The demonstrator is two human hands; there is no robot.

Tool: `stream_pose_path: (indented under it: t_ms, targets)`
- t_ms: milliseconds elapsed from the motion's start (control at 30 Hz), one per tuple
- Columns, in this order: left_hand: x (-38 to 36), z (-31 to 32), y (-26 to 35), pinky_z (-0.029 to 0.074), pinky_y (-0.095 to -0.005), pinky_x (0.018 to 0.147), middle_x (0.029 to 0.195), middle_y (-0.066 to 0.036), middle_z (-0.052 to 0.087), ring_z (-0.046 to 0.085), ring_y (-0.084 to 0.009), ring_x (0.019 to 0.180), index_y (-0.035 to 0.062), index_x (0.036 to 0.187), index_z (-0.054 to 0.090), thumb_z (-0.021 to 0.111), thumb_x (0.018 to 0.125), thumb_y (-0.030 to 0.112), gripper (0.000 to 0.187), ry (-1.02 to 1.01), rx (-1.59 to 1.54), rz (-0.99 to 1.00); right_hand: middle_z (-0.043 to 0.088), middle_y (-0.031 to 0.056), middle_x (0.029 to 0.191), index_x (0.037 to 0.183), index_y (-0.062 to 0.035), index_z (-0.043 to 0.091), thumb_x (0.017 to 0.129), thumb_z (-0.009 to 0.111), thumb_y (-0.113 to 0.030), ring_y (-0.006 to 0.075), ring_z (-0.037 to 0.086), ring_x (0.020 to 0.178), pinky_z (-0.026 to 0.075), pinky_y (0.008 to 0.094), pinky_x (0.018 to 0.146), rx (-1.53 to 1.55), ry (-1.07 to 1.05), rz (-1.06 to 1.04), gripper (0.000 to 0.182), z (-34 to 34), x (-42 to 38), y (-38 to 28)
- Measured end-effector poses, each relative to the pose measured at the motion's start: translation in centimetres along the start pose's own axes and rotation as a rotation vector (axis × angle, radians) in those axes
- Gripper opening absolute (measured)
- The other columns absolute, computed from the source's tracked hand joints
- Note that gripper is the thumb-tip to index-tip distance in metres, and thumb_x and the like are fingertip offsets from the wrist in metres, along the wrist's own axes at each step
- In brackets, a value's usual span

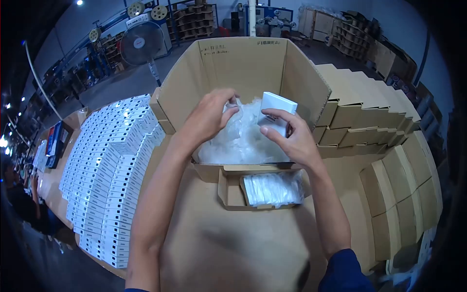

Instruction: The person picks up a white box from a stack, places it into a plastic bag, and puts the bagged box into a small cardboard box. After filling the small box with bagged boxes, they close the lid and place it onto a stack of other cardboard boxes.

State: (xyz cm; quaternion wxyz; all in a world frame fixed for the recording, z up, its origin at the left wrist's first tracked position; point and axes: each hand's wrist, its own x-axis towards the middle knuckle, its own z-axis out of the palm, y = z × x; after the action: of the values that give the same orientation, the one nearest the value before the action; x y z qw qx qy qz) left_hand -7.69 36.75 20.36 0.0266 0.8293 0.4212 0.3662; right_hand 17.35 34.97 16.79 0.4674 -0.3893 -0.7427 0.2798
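Sleeve (346, 272) | over carton (243, 63): right hand (297, 138) clamps white box (278, 103) low, leaving top free | left hand (209, 114): cannot tell if closed

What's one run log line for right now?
left hand: over clear plastic, grip unclear | right hand: holding white box | large carton: open, clear plastic inside | small carton: open, plastic packets inside

Cool, bluish light leaves the far floor (116, 85) dim, with a small bright lamp (79, 2) at far left and glare along the left edge. A soft shadow (221, 238) falls on the near table (194, 209), while the clear plastic (238, 143) shines pale. The lens bends the outer edges and blackens the corners, and the far machine (276, 22) looks soft.
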Motion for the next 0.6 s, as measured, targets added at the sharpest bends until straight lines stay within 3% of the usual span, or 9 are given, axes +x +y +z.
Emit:
stream_pose_path:
  t_ms: [33,167,200,267,300,400,467,533,600]
  targets:
    - [0.1,-0.9,1.2,0.053,-0.0437,0.092,0.104,-0.018,0.071,0.069,-0.0368,0.104,-0.0016,0.11,0.067,0.071,0.092,0.008,0.021,0.057,-0.025,0.002,0.067,0.0172,0.112,0.127,-0.0091,0.072,0.079,0.087,-0.042,0.0281,0.066,0.107,0.053,0.0406,0.094,0.066,-0.042,0.022,0.061,0.0,0.0,-0.4]
    - [-1.3,-1.8,4.7,0.054,-0.0394,0.085,0.092,-0.015,0.072,0.071,-0.0309,0.088,-0.0014,0.101,0.064,0.07,0.094,0.009,0.014,0.304,-0.085,-0.009,0.06,0.026,0.124,0.131,-0.0099,0.07,0.067,0.094,-0.049,0.034,0.064,0.113,0.053,0.0425,0.097,-0.057,-0.019,-0.003,0.079,0.9,-2.1,-3.2]
    - [-2.0,-1.8,5.9,0.054,-0.0384,0.083,0.089,-0.015,0.072,0.071,-0.0299,0.085,-0.0012,0.099,0.064,0.07,0.094,0.009,0.013,0.348,-0.108,-0.049,0.063,0.024,0.118,0.13,-0.0094,0.071,0.068,0.094,-0.048,0.0338,0.065,0.111,0.053,0.0422,0.098,-0.055,0.045,-0.04,0.076,1.9,-3.0,-3.6]
    - [-3.6,-1.6,7.7,0.053,-0.0349,0.076,0.083,-0.012,0.071,0.07,-0.0253,0.077,-0.0005,0.098,0.063,0.07,0.096,0.01,0.013,0.433,-0.05,0.018,0.066,0.0201,0.107,0.121,-0.0079,0.075,0.071,0.092,-0.047,0.0308,0.066,0.101,0.054,0.0416,0.091,-0.108,0.165,-0.024,0.065,3.4,-4.5,-4.4]
    - [-4.6,-1.5,8.7,0.053,-0.0332,0.072,0.081,-0.011,0.071,0.07,-0.0229,0.073,-0.0002,0.097,0.062,0.07,0.097,0.01,0.012,0.471,-0.022,0.052,0.066,0.0151,0.091,0.106,-0.0045,0.078,0.084,0.085,-0.039,0.0266,0.062,0.089,0.05,0.0413,0.084,0.026,0.181,0.007,0.041,3.5,-5.5,-6.1]
    - [-8.2,-1.1,12.6,0.048,-0.0273,0.058,0.073,-0.006,0.068,0.065,-0.013,0.063,0.001,0.098,0.062,0.068,0.1,0.012,0.013,0.592,-0.202,-0.148,0.063,0.0121,0.087,0.096,-0.0008,0.077,0.095,0.076,-0.027,0.0233,0.057,0.086,0.046,0.0388,0.082,0.209,0.246,0.025,0.027,3.8,-8.5,-7.5]
    - [-11.1,-1.0,13.7,0.032,-0.0214,0.046,0.066,0.003,0.06,0.048,0.0007,0.053,0.0039,0.106,0.059,0.065,0.104,0.013,0.011,0.553,-0.357,-0.283,0.061,0.0071,0.083,0.094,0.0033,0.074,0.101,0.069,-0.024,0.0177,0.055,0.093,0.044,0.0324,0.085,0.293,0.17,0.107,0.029,2.9,-10.9,-8.3]
    - [-13.8,-0.6,15.2,0.031,-0.0205,0.045,0.064,0.005,0.057,0.047,0.0012,0.055,0.0043,0.113,0.054,0.063,0.104,0.011,0.014,0.528,-0.732,-0.398,0.063,0.0042,0.081,0.09,0.0037,0.074,0.104,0.065,-0.025,0.0144,0.057,0.09,0.046,0.0318,0.084,0.405,0.163,0.108,0.034,2.6,-13.9,-9.2]
    - [-16.7,0.2,15.5,0.033,-0.0196,0.047,0.073,0.001,0.06,0.049,-0.0007,0.056,0.0037,0.12,0.052,0.061,0.105,0.011,0.018,0.495,-0.838,-0.398,0.065,0.0033,0.084,0.088,0.0032,0.075,0.106,0.063,-0.025,0.0124,0.058,0.088,0.047,0.0311,0.083,0.596,0.114,0.267,0.035,2.3,-17.0,-9.3]
